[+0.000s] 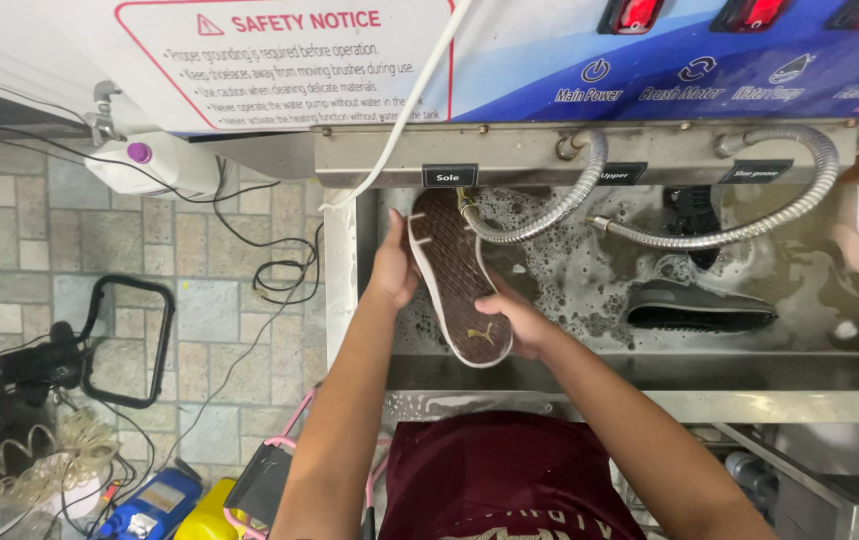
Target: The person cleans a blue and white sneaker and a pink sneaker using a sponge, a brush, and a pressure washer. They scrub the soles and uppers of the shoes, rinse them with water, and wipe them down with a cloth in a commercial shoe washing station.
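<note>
Head camera showed the left hand [394, 268] and right hand [517, 320] both gripping a brown-soled, white-edged shoe [457, 275], sole up, over the foamy steel wash basin [589, 370] beside a flexible metal hose [539, 215].

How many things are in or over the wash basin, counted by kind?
Shoes: 2, a brown-soled shoe held by the left hand and right hand, and a dark shoe in the foamy water.
Metal hoses: 2.
Black brush: 1.
Total: 5.
</note>
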